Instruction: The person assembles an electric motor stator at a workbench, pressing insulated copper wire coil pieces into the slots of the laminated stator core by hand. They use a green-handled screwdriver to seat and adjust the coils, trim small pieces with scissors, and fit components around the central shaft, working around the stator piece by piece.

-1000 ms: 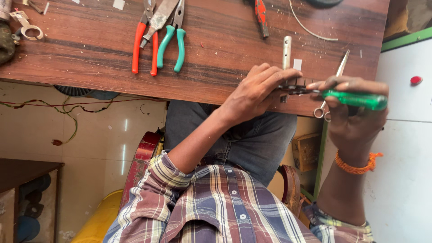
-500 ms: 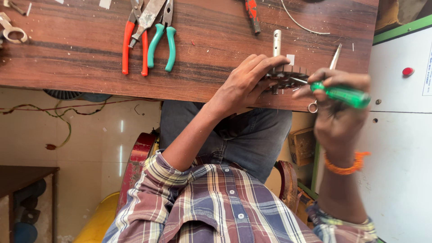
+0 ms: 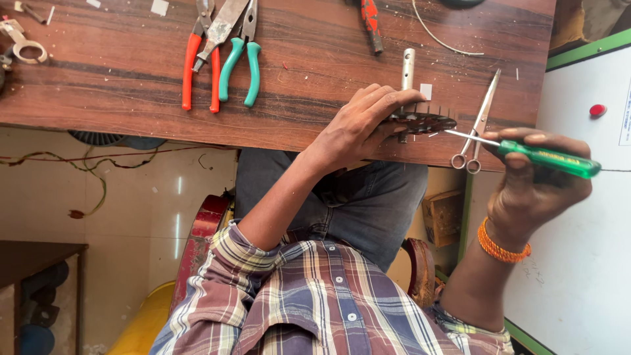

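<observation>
My left hand (image 3: 365, 125) grips a dark, finned round part (image 3: 424, 120) and holds it against the near edge of the wooden table (image 3: 98, 85). My right hand (image 3: 536, 187), with an orange band on the wrist, is closed around a green-handled screwdriver (image 3: 545, 158). The thin metal tip points left and stops just beside the part. A pair of scissors (image 3: 485, 105) lies on the table right behind the screwdriver shaft. A short metal tube (image 3: 408, 66) stands just beyond my left fingers.
Red-handled pliers (image 3: 197, 72) and teal-handled pliers (image 3: 240, 66) lie at the table's left middle. A red-handled tool (image 3: 370, 23) and a loose wire (image 3: 440, 41) lie farther back. A white panel (image 3: 591, 250) stands on the right; cables (image 3: 85, 167) hang under the table.
My right hand has drawn back to the right and slightly down, so the screwdriver tip has come away from the finned part. My left hand still holds the part at the table edge.
</observation>
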### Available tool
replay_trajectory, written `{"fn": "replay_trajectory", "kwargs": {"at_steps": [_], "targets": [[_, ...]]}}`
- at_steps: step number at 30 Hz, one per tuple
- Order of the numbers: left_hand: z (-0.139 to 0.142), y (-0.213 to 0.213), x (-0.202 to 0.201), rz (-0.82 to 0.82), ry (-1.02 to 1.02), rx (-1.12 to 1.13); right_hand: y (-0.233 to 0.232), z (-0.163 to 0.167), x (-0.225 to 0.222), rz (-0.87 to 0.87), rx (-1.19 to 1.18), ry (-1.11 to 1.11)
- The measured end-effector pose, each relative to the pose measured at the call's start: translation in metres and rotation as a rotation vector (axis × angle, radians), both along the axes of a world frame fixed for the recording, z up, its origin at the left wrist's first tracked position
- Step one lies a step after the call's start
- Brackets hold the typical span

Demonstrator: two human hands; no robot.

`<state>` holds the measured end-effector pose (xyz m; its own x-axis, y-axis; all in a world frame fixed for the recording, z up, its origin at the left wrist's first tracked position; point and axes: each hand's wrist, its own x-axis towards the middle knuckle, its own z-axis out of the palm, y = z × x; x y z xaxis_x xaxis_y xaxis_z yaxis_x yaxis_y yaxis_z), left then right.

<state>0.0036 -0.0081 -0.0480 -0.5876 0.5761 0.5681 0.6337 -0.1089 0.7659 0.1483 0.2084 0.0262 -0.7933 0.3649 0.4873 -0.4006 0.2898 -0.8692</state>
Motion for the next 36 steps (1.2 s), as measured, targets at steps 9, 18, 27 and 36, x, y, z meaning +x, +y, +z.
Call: {"fn": "replay_trajectory", "kwargs": {"at_steps": [9,18,27,36], "targets": [[0.011,-0.006,-0.002,-0.010,0.017,-0.036,0.002,0.007,-0.016,0.059,0.029,-0.103],[0.042,-0.001,-0.006,-0.029,-0.010,-0.166,-0.015,0.042,-0.032,0.053,0.160,-0.258],[0.050,0.014,0.002,0.157,-0.119,-0.307,-0.059,0.035,-0.034,-0.046,0.002,-0.208],[0.041,0.016,0.000,0.222,-0.056,-0.162,-0.077,0.051,-0.029,-0.178,0.619,-0.074]]}}
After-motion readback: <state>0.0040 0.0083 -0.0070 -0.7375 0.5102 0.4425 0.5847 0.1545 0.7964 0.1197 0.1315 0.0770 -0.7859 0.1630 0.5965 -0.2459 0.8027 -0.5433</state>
